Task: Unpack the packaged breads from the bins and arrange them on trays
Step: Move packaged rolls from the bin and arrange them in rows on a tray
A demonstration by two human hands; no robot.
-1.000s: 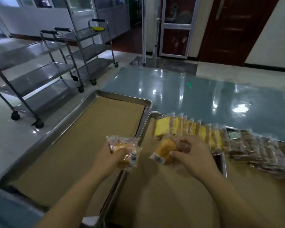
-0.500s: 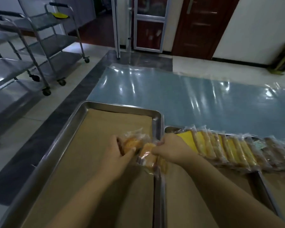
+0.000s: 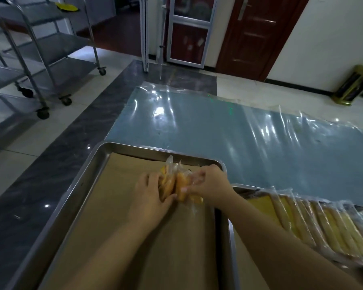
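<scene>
Two clear-wrapped golden breads stand on edge side by side near the far right corner of the left tray (image 3: 88, 164), which is lined with brown paper. My left hand (image 3: 150, 194) holds the left bread packet (image 3: 167, 183). My right hand (image 3: 211, 186) pinches the right bread packet (image 3: 182, 188). The two packets touch each other. On the right tray (image 3: 232, 237) a row of several packaged yellow breads (image 3: 314, 222) leans in a line.
Both trays sit on a blue table top (image 3: 218, 130) covered in clear plastic. Steel wheeled trolleys (image 3: 40, 65) stand on the tiled floor at the left. A dark wooden door (image 3: 258, 34) and a glass door (image 3: 187, 30) are at the back.
Both hands carried their bread packets leftward and farther onto the left tray, bringing them together upright near its far right corner. The view shifted with my head.
</scene>
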